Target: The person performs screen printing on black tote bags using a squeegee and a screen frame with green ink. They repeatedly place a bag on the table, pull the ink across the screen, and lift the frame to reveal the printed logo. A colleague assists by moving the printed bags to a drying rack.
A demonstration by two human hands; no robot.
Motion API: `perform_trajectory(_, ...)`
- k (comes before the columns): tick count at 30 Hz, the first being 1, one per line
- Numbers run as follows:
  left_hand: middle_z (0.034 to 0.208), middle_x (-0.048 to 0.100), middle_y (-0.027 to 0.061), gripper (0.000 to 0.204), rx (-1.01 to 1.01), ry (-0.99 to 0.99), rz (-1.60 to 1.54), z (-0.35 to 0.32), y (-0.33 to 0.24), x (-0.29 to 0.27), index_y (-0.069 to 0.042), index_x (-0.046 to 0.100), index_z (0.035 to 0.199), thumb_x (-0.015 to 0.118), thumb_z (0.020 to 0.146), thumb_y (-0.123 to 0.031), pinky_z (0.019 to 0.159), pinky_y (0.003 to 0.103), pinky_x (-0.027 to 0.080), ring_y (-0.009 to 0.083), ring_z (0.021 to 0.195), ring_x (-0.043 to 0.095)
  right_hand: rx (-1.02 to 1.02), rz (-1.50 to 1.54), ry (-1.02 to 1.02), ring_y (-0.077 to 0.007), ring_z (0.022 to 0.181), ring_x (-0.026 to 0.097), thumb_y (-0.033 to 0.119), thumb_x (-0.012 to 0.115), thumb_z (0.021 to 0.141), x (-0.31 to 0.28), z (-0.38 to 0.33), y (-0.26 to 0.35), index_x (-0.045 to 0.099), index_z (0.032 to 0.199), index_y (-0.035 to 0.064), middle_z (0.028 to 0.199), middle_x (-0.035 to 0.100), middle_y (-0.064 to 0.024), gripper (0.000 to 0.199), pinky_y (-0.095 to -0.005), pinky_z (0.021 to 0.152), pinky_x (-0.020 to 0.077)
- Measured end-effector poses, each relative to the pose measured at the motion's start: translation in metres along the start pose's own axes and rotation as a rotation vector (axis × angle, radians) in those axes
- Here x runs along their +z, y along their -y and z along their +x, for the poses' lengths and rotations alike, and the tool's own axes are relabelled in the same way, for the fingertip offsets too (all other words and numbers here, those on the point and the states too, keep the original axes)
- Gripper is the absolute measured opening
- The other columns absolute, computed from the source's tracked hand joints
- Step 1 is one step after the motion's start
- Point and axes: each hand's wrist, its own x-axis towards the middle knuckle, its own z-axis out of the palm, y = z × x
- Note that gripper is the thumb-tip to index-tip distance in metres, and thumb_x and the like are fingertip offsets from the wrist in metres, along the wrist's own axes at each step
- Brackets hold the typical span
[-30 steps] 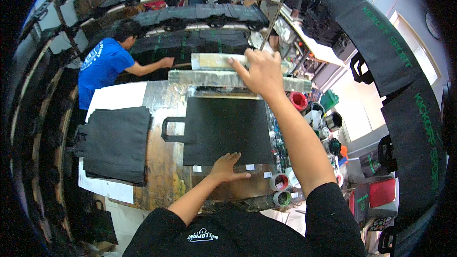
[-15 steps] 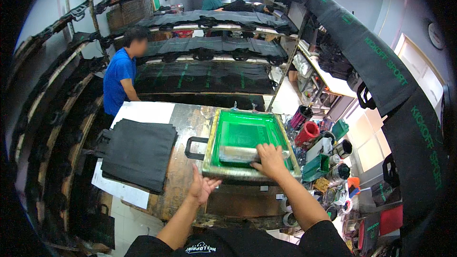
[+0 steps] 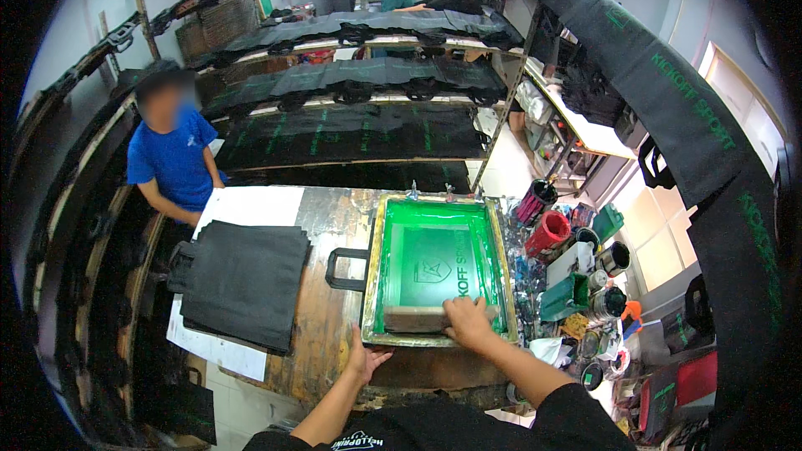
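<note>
My right hand (image 3: 469, 323) grips a wooden-handled squeegee (image 3: 413, 320) at the near end of a screen-printing frame (image 3: 505, 276). Bright green ink coats the mesh (image 3: 397, 246) and its inner edges, and a dark logo with lettering shows through it. At the frame's near left corner is my left hand (image 3: 364, 361), thumb up and fingers extended along the near edge. Whether it bears on the frame I cannot tell. From under the frame's left side a black bag handle (image 3: 331, 271) sticks out; the rest of that bag is hidden.
A stack of black bags (image 3: 246, 284) lies on white paper (image 3: 219, 351) at the left of the worn wooden table (image 3: 330, 317). Ink tubs, including a red one (image 3: 548, 232), crowd the right side. A co-worker in blue (image 3: 173, 163) stands far left; racks (image 3: 351, 129) of printed bags rise behind.
The squeegee has come toward me to the near end, uncovering the dark logo on the mesh. My left hand is lower, by the corner. The co-worker in blue has shifted left and turned.
</note>
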Motion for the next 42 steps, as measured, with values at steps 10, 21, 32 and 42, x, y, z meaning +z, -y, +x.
perform_trajectory(10, 0.170, 0.027, 0.0239, 0.113, -0.080, -0.044, 0.014, -0.006, -0.007, 0.004, -0.011, 0.013, 0.170, 0.041, 0.093, -0.089, 0.116, 0.052, 0.046, 0.0426, 0.148, 0.043, 0.065, -0.072, -0.200, -0.0279, 0.114, 0.057, 0.020, 0.085, 0.075, 0.035, 0.079, -0.026, 0.060, 0.123, 0.0142, 0.110, 0.060, -0.0062, 0.055, -0.0589, 0.103, 0.0360)
perform_trajectory(21, 0.169, 0.025, 0.0287, 0.116, -0.128, -0.084, 0.061, -0.003, -0.006, 0.005, -0.009, 0.004, 0.170, 0.034, 0.093, -0.091, 0.117, 0.054, 0.044, 0.0442, 0.149, 0.043, 0.085, -0.186, -0.323, -0.0281, 0.116, 0.060, 0.029, 0.088, 0.077, 0.055, 0.269, -0.135, 0.057, 0.133, 0.0149, 0.117, 0.064, -0.0063, 0.065, -0.0605, 0.107, 0.0366)
perform_trajectory(32, 0.091, 0.076, 0.0297, 0.113, -0.648, -0.101, 0.816, 0.023, -0.069, -0.020, 0.014, 0.065, 0.107, 0.037, 0.089, -0.094, 0.063, 0.041, 0.063, 0.0339, 0.075, 0.078, 0.100, -0.208, -0.188, -0.0254, 0.119, 0.060, 0.036, 0.088, 0.079, 0.019, 0.310, -0.154, 0.056, 0.133, 0.0154, 0.122, 0.064, -0.0034, 0.066, -0.0583, 0.102, 0.0421)
perform_trajectory(42, 0.121, 0.065, 0.0218, 0.071, 1.414, -0.143, 1.732, 0.225, -0.211, 0.168, -0.001, 0.066, 0.123, 0.075, 0.089, -0.062, 0.101, 0.052, 0.045, 0.0382, 0.117, 0.058, -0.012, -0.038, -0.136, -0.0292, 0.118, 0.066, 0.019, 0.075, 0.088, 0.026, 0.302, -0.187, 0.066, 0.126, 0.0187, 0.119, 0.072, -0.0051, 0.039, -0.0559, 0.098, 0.0457)
